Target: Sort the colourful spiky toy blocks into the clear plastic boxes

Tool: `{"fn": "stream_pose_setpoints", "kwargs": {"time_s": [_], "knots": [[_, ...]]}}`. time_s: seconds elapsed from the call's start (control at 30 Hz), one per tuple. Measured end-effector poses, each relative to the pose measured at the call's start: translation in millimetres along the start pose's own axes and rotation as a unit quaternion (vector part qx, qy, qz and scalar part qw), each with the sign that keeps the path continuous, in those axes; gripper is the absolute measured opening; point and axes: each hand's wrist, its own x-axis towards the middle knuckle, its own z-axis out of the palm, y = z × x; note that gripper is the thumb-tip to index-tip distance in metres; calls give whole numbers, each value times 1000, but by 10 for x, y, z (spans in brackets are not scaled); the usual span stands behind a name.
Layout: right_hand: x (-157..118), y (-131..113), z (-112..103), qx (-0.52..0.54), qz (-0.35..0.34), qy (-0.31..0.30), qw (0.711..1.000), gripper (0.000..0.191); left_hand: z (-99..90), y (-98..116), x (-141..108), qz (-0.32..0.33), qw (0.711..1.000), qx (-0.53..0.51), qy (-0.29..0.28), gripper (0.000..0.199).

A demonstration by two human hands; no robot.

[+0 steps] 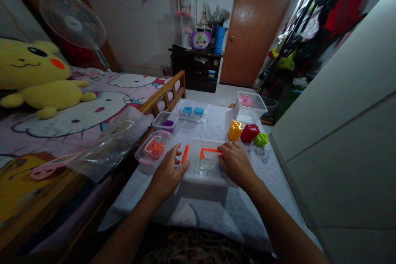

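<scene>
A clear plastic box (206, 178) with a lid stands on the cloth-covered table in front of me. An orange carry handle (210, 150) lies across its lid, and an orange latch (185, 154) sticks up at its left side. My right hand (236, 161) is over the right part of the lid, its fingers bent around the right end of the handle. The right side of the box is hidden under this hand. My left hand (169, 168) is by the left latch, fingers apart, with the thumb near the latch's lower end.
Left of the box stand a lidded container with orange pieces (154, 148), a tub with purple pieces (167, 123) and a tray with blue pieces (193, 111). Yellow (235, 130), red (250, 133) and green (260, 140) bundles lie right, before a clear bin (250, 109). A wooden bed rail (162, 97) borders the left.
</scene>
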Motion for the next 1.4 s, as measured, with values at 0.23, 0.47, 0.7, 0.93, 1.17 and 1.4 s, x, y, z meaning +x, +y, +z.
{"fn": "stream_pose_setpoints", "kwargs": {"time_s": [0.23, 0.47, 0.7, 0.93, 1.17, 1.4], "knots": [[163, 21, 56, -61, 17, -26, 998, 19, -6, 276, 168, 227, 966, 125, 10, 43], [223, 82, 6, -32, -18, -9, 999, 14, 123, 494, 408, 277, 946, 146, -85, 43], [58, 80, -64, 93, -30, -5, 995, 14, 93, 572, 524, 239, 950, 63, -192, 31], [-212, 303, 88, 221, 25, 182, 958, 18, 135, 526, 538, 224, 960, 60, -159, 17], [-773, 559, 454, 465, 217, 84, 854, 77, 213, 476, 576, 253, 954, 77, -140, 15], [-775, 452, 498, 593, 190, 24, 782, 85, 155, 527, 695, 251, 955, 79, -135, 16]]}}
